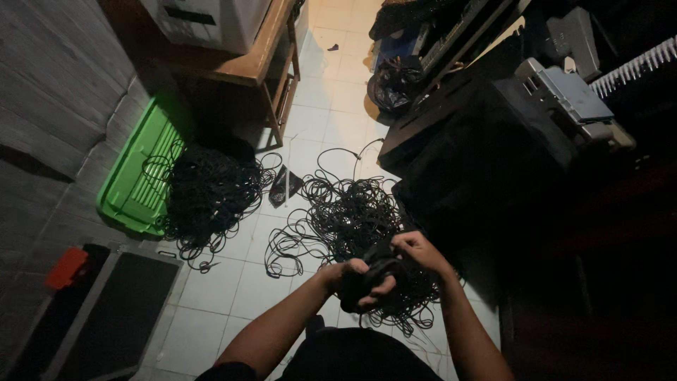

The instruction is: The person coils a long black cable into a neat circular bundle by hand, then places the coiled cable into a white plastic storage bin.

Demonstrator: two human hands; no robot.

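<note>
Two hands meet over a compact black bundle of cable [371,281], held up above the tiled floor [211,289] in front of the person's body. The left hand [356,279] cups the bundle from below and from the side, its fingers [381,288] curled shut around the bulk so the loops cannot spring apart, while the right hand [417,252] sits on top, its fingers bent and pinched down onto the upper turns, seemingly to keep a strand pressed against the coil. Just beyond the fingers a large loose tangle of black cable [349,212] sprawls across the pale floor, thin and round in section, its loops falling in open, wiry curls that look springy rather than limp; strands from it run right up under the held bundle, though whether they join it I cannot tell in the dim light. Farther away and to the left of the fingers lies a second, denser heap of cable [208,190], matted almost into a mound and spilling partly over a bright green plastic crate lid [130,183] with slotted ribs. Beyond that stands a wooden worktop [254,67] carrying a pale box [211,21]. Near the left elbow lies a dark flat case [116,310] with a metal edge.
</note>
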